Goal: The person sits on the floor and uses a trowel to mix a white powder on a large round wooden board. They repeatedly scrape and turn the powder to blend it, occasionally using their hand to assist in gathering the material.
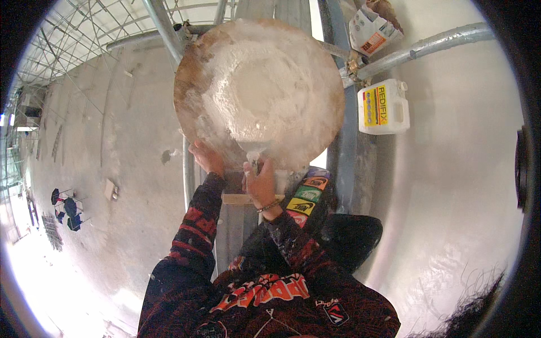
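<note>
Before me stands a large round brown board or shallow pan (325, 105), coated with white powder around a wet-looking pale pool of mix (260, 91). My left hand (207, 158) rests at its lower left rim, fingers against the edge. In my right hand (261, 181) is the handle of a wide-bladed scraper (253, 148), its blade on the powder near the lower edge. The blade is partly covered in powder. A beaded bracelet circles my right wrist.
Steel scaffold tubes (444, 38) with couplers cross behind and to the right. A white plastic Redifix jug (383, 107) and an open paper bag (372, 29) stand at right. Far below at left lies a concrete floor (135, 126) with stacked dark items (69, 207). Metal planks (239, 228) lie beneath.
</note>
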